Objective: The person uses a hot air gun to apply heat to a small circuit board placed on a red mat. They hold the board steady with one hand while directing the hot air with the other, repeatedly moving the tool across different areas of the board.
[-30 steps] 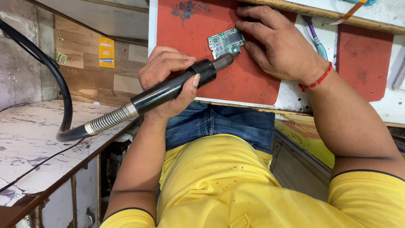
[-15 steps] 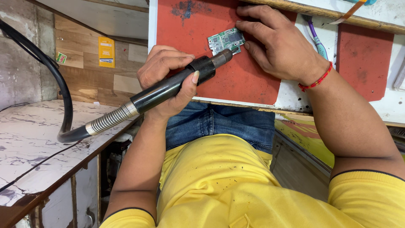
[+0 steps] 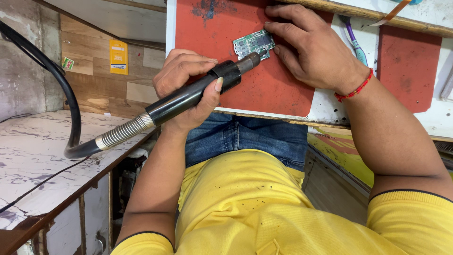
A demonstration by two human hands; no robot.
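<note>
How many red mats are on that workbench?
2. The large red mat lies under the green circuit board and both hands; a smaller red mat lies at the picture's right. More may lie beyond the frame.

The mat [image 3: 264,89] is red with a dark stain at its top. On the mat lies a green board [image 3: 252,43]. The tool [image 3: 188,97] beside the mat is black with a silver ribbed end. Right of the mat, a thread [image 3: 355,89] is red and a brush [image 3: 355,43] is purple.

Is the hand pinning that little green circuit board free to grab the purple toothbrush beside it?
Probably yes: the toothbrush lies uncovered right by the right hand, though that hand would have to let go of the circuit board.
</note>
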